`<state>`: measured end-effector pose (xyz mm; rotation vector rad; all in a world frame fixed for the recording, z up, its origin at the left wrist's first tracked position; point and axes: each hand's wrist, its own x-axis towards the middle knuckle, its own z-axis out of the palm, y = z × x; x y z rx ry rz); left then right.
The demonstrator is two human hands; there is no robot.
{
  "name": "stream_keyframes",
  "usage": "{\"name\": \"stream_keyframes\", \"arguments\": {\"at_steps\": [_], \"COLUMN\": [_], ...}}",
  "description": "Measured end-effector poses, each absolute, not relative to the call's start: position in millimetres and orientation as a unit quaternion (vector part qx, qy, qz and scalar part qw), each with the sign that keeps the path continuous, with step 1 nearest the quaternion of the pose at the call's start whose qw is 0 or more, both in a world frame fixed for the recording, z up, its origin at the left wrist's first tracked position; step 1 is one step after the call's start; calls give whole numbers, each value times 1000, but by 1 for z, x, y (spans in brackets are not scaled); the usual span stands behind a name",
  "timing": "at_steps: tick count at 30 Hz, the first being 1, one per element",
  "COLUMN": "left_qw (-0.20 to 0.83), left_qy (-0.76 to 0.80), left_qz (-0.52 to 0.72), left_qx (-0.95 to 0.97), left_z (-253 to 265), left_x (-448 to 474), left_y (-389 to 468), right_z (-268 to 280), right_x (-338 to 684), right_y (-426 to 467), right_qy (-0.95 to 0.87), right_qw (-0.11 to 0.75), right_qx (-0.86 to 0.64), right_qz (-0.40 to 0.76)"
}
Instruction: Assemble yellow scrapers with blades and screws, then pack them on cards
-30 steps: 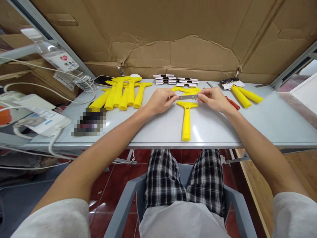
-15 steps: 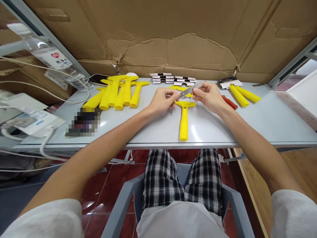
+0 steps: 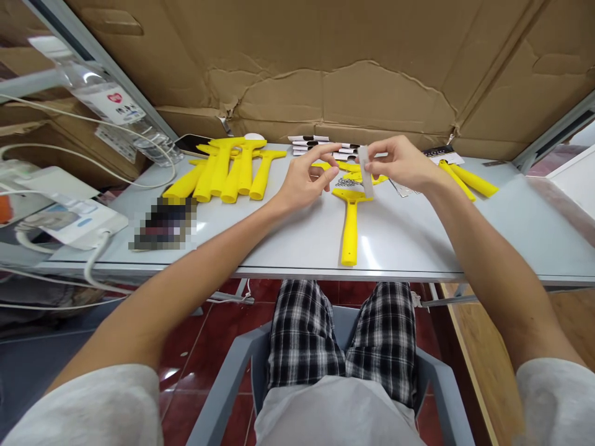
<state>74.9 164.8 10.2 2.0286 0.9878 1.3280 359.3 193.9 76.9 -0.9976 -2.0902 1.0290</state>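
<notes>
Pinched in my right hand (image 3: 395, 162) is a thin grey metal blade (image 3: 365, 171), turned nearly upright. My left hand (image 3: 310, 176) is empty, its thumb and fingers apart, a short way left of the blade. Below both hands a yellow scraper handle (image 3: 349, 235) lies on the table, its wide head pointing away from me. Small metal screws (image 3: 349, 182) form a pile just beyond that head, beside more yellow plastic pieces (image 3: 348, 167) that my hands partly cover.
Several yellow handles (image 3: 227, 170) are heaped at the left, behind a blurred-out dark object (image 3: 162, 224). White-and-black packets (image 3: 307, 142) are stacked at the back. Two yellow tubes (image 3: 474, 179) lie at the right. A water bottle (image 3: 111, 105) and white cables stand far left.
My left hand has let go of the blade and opened. The blade, held in my right hand alone, has swung from slanted to nearly upright.
</notes>
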Motion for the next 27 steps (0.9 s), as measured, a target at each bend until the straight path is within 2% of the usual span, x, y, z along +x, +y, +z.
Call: {"name": "stream_keyframes", "arguments": {"at_steps": [3, 11, 15, 27], "left_qw": [269, 127, 91, 99], "left_qy": [345, 258, 263, 325], "left_qz": [484, 486, 473, 413], "left_qx": [758, 825, 836, 845], "left_z": [6, -7, -7, -9], "left_x": [74, 71, 70, 55], "left_y": [169, 188, 192, 195], "right_z": [76, 49, 45, 15], "right_x": [354, 357, 360, 395], "right_y": [197, 206, 203, 192], "right_qy": [-812, -781, -762, -834], "right_qw": [238, 265, 298, 292], "right_qx": [-375, -355, -369, -392], "right_qz": [378, 439, 441, 257]}}
